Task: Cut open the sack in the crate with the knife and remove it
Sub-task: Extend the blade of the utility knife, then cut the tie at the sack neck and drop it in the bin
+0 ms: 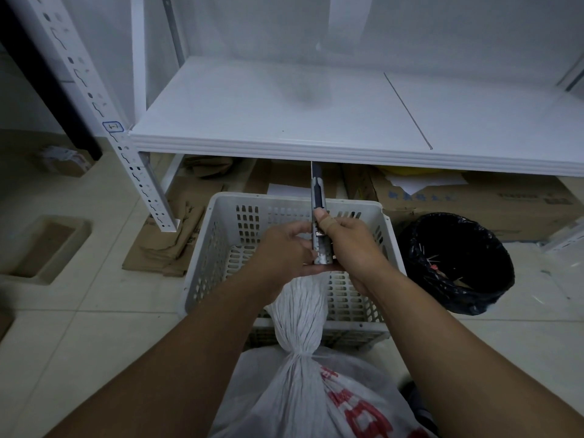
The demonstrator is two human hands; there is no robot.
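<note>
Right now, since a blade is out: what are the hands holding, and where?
The right hand and left hand both grip the knife by the lower half of its handle.

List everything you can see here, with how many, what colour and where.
utility knife: one, grey, upright between both hands over the crate, blade out
sack: one, white with red print, tied neck, nearest the camera, top reaching up to the hands
crate: one, white perforated plastic, on the floor before the shelf
bin: one, black liner, right of the crate
shelf: one, white, behind the crate
cardboard boxes: several, brown, under the shelf
tray: one, beige, floor at left
left hand: fingers curled against the knife's lower end
right hand: grips the knife, bandaged thumb on it
</note>
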